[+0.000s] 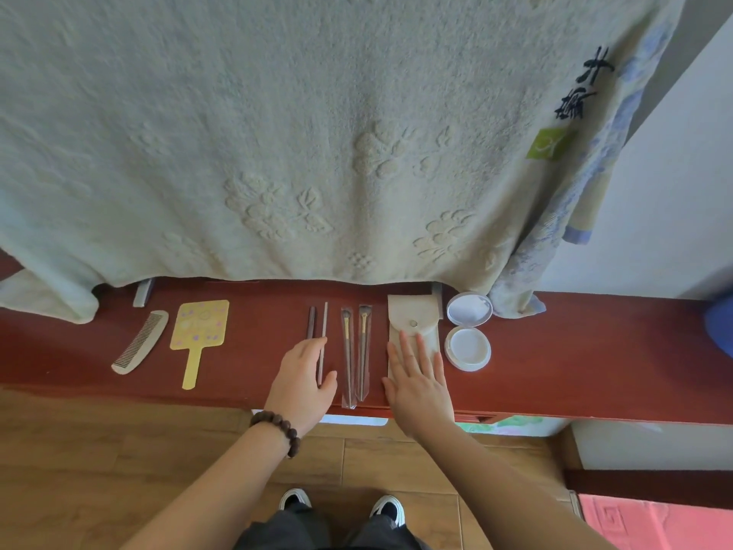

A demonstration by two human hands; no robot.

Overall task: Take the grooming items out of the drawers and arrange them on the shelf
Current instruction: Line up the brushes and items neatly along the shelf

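Grooming items lie in a row on the red-brown shelf (246, 363): a pale comb (139, 343), a yellow hand mirror (200, 329), a dark pencil (311, 321) and a thin light pencil (324, 323), two wrapped makeup brushes (355, 351), a beige snap pouch (412, 315) and an open white compact (468, 331). My left hand (303, 381), with a bead bracelet on its wrist, covers the dark pencil's near end and holds the light pencil between thumb and forefinger. My right hand (418, 385) lies flat on the pouch with its fingers straight.
A large pale embossed towel (277, 133) hangs down to the shelf's back edge, with a blue patterned cloth (583, 192) at its right. Below the shelf are wooden floor (99, 450), my shoes, and a pink mat (654, 522) at bottom right.
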